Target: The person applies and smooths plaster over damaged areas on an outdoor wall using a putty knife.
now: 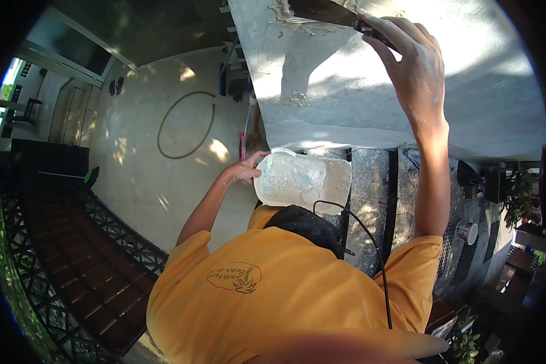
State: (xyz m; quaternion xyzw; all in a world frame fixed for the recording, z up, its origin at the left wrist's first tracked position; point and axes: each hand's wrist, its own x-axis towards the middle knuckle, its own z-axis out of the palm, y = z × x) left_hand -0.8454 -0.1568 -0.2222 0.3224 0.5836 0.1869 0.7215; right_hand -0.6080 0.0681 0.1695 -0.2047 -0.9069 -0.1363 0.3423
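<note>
My left hand (246, 170) grips the left edge of a white plastic tub (340, 181) held in front of my chest. Wet whitish plaster (306, 176) coats the inside of the tub. Above and to the right, my outstretched right hand (414, 59) is closed around the dark handle of a broad putty knife (324, 11). Its blade lies at the pale wall (340, 106), next to a rough smear of plaster (280, 13); whether it presses on the surface I cannot tell. White residue marks both hands.
A looped hose (159, 132) lies on the pale floor to the left, with a broom (256, 128) by the wall's edge. A dark lattice-edged structure (82, 255) fills the lower left. Grey slabs with dark gaps (370, 206) run beneath me; a white bucket (466, 233) stands right.
</note>
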